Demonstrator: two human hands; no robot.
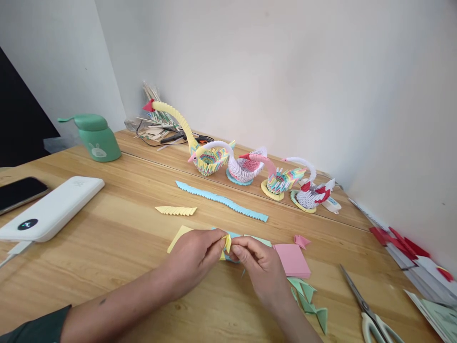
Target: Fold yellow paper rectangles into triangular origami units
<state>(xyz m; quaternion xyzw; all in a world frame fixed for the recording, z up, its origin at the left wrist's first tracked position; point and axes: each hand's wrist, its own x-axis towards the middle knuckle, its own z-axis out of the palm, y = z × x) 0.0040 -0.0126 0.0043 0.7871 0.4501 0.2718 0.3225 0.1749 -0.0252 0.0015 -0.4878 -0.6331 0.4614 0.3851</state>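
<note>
My left hand (pixel 200 255) and my right hand (pixel 259 264) meet near the middle of the table. Between their fingertips is a small folded yellow paper piece (pixel 227 243), pinched by both hands. Beneath and behind the hands lie yellow paper (pixel 177 237) and blue and pale green sheets, partly hidden. To the right of my right hand sits a stack of pink paper (pixel 292 261), with a folded pink piece (pixel 302 241) behind it. Folded green pieces (pixel 307 297) are scattered in front of the stack. Farther back lie a long blue strip (pixel 222 200) and a short yellow strip (pixel 175 210).
Several paper swans (pixel 210 162) stand along the back. Scissors (pixel 364 305) lie at the right, near red and white papers (pixel 410 252). At the left are a green bottle (pixel 99 138), a white power bank (pixel 53 207) and a phone (pixel 21 193).
</note>
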